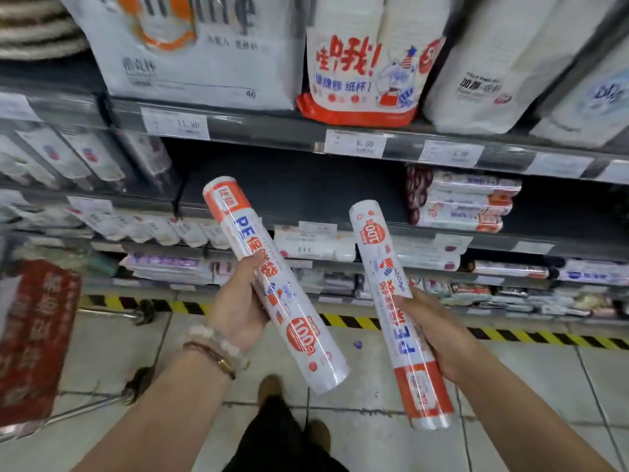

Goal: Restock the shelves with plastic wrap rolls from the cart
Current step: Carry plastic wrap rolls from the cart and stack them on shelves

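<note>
Middle shelf (340, 229) sits mostly bare, just a small stack of rolls (466, 202) lying flat at its right (labels blurred). Upper shelf (272, 131) carries big white packs (197, 49) standing upright.

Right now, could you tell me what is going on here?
A person stands at store shelving with a roll in each hand. The left hand grips the left roll, the right hand the right roll. The dark middle shelf ahead is mostly bare, with a small stack of rolls at its right.

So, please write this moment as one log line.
left hand: holds roll | right hand: holds second roll | shelf gap: free
</note>
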